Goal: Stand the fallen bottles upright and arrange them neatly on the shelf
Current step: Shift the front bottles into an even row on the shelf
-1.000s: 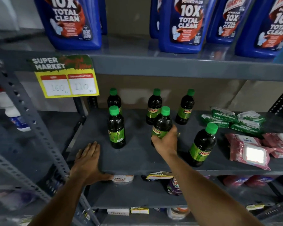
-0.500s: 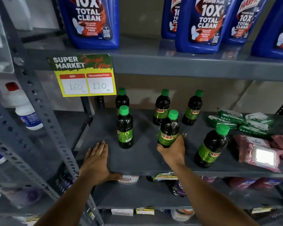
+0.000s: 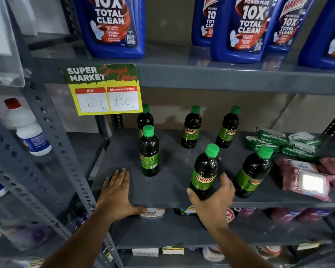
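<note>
Several dark bottles with green caps and green SUNNY labels stand upright on the grey shelf. Three form a back row: left, middle, right. In front stand a left bottle, a middle bottle and a right bottle. My right hand wraps the base of the middle front bottle, thumb on its left, fingers on its right. Flat on the shelf's front left edge lies my left hand, its thumb hooked under the lip.
Green wipe packs and pink packs fill the shelf's right side. A yellow price tag hangs from the shelf above, which carries big blue cleaner bottles. A perforated upright borders the left. Jars sit on the shelf below.
My right hand has drawn the middle front bottle toward the shelf's front edge, about level with the right front bottle. My left hand has stayed on the edge.
</note>
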Motion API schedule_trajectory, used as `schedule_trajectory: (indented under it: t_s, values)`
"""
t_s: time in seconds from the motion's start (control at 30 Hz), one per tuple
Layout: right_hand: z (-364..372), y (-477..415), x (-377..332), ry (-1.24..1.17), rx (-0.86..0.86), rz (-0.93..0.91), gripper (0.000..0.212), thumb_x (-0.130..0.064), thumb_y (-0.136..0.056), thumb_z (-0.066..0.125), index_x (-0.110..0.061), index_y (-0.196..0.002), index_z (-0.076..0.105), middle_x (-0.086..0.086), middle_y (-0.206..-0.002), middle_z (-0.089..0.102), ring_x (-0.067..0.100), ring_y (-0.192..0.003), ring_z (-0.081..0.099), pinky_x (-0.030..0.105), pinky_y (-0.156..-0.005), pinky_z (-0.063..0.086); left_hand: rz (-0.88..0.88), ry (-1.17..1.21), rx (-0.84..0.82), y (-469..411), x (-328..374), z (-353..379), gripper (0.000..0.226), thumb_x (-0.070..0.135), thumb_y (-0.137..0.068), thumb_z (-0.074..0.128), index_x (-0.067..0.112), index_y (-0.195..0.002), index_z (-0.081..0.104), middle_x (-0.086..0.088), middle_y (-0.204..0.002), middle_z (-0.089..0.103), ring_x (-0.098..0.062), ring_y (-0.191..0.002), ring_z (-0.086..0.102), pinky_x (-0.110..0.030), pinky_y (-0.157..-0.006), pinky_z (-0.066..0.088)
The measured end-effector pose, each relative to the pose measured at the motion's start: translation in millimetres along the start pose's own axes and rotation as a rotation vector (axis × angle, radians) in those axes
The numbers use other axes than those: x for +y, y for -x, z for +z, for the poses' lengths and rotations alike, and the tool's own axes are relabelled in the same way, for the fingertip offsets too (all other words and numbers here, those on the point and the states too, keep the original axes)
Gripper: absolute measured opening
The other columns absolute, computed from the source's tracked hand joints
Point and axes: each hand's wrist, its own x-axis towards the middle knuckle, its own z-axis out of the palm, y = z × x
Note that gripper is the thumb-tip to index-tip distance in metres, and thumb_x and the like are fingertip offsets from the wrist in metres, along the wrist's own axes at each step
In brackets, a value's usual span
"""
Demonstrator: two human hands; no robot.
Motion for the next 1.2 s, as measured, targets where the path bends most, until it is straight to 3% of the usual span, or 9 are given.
schedule_trajectory:
  t_s: [0.1,0.23,0.4,0.53,0.73,0.87,1.0,1.1,1.2]
  values:
    - [6.3,40.7,-12.5,0.004,0.067,-0.320,0.088,-0.049,-0.061,0.081,-0.009,-0.129,0.042,0.024,-0.127,0.044,0.035,-0.120,0.040,0.044,-0.102,0.035,0.022,0.013,-0.037,-2.5,-6.5,-5.4,0.156,0.105,-0.039,0.043,0.016,-0.156,-0.010,0.000,-0.165,-0.014,-0.018,-0.150,-0.012,-0.042,-0.124,-0.004]
    - [27.9,50.8,-41.3,-0.125,-0.163,-0.513,0.068,-0.043,-0.071,0.076,-0.022,-0.127,0.044,-0.009,-0.124,0.033,0.023,-0.117,0.044,0.042,-0.098,0.044,0.055,-0.013,-0.063,-4.4,-9.3,-8.4,0.150,0.100,-0.047,0.050,0.017,-0.155,-0.012,0.001,-0.165,-0.017,-0.017,-0.150,-0.014,-0.040,-0.123,-0.004]
    - [71.6,0.5,-93.7,-0.067,-0.255,-0.315,0.082,-0.032,-0.069,0.085,-0.003,-0.135,0.047,0.010,-0.126,0.047,0.034,-0.121,0.047,0.049,-0.104,0.041,-0.008,-0.032,-0.053,-1.6,-3.9,-4.6,0.153,0.094,-0.052,0.059,0.010,-0.151,-0.023,-0.007,-0.163,-0.023,-0.022,-0.149,-0.018,-0.039,-0.120,-0.008]
    - [98.3,-29.2,-117.1,-0.019,-0.414,-0.112,0.099,-0.048,-0.065,0.086,-0.012,-0.143,0.037,0.010,-0.137,0.044,0.028,-0.130,0.041,0.042,-0.109,0.038,-0.019,-0.022,-0.036,-1.4,-1.5,-4.1,0.156,0.098,-0.047,0.056,0.010,-0.152,-0.020,-0.008,-0.164,-0.018,-0.024,-0.150,-0.013,-0.039,-0.120,-0.007]
    - [117.8,-29.1,-119.6,-0.165,-0.422,-0.052,0.066,-0.027,-0.060,0.080,-0.028,-0.113,0.042,-0.001,-0.110,0.061,0.021,-0.105,0.063,0.040,-0.085,0.056,0.000,-0.025,-0.005,-1.9,-4.4,-3.7,0.155,0.098,-0.047,0.056,0.009,-0.154,-0.013,-0.009,-0.165,-0.013,-0.024,-0.151,-0.010,-0.041,-0.123,-0.003]
    - [122.6,-28.5,-111.6,-0.132,-0.425,-0.087,0.072,-0.034,-0.058,0.087,-0.025,-0.115,0.043,-0.002,-0.115,0.057,0.016,-0.110,0.058,0.033,-0.089,0.052,0.006,-0.035,-0.007,-1.6,-3.3,-2.4,0.154,0.095,-0.050,0.059,0.009,-0.154,-0.014,-0.009,-0.165,-0.013,-0.024,-0.151,-0.011,-0.042,-0.124,-0.001]
    - [125.2,-30.8,-102.1,-0.130,-0.524,-0.071,0.069,-0.026,-0.060,0.087,-0.033,-0.110,0.040,-0.007,-0.109,0.060,0.013,-0.103,0.062,0.026,-0.084,0.050,0.005,-0.049,0.006,-1.5,-4.4,-2.0,0.153,0.095,-0.050,0.060,0.009,-0.154,-0.014,-0.009,-0.165,-0.012,-0.023,-0.151,-0.010,-0.042,-0.124,-0.002]
    - [123.0,-34.8,-95.6,-0.082,-0.588,-0.087,0.060,-0.026,-0.063,0.087,-0.027,-0.109,0.048,-0.003,-0.109,0.065,0.014,-0.102,0.063,0.026,-0.083,0.050,0.001,-0.067,-0.011,-4.1,-3.9,-2.9,0.154,0.097,-0.049,0.057,0.009,-0.153,-0.015,-0.009,-0.165,-0.014,-0.025,-0.151,-0.011,-0.046,-0.124,0.000]
    - [114.1,-34.1,-92.6,-0.076,-0.697,-0.099,0.060,-0.026,-0.063,0.087,-0.031,-0.111,0.052,-0.013,-0.102,0.065,0.006,-0.096,0.063,0.014,-0.074,0.047,0.007,-0.072,-0.021,-3.8,-3.6,-3.3,0.151,0.094,-0.052,0.059,0.009,-0.153,-0.015,-0.010,-0.165,-0.013,-0.026,-0.151,-0.011,-0.047,-0.124,0.001]
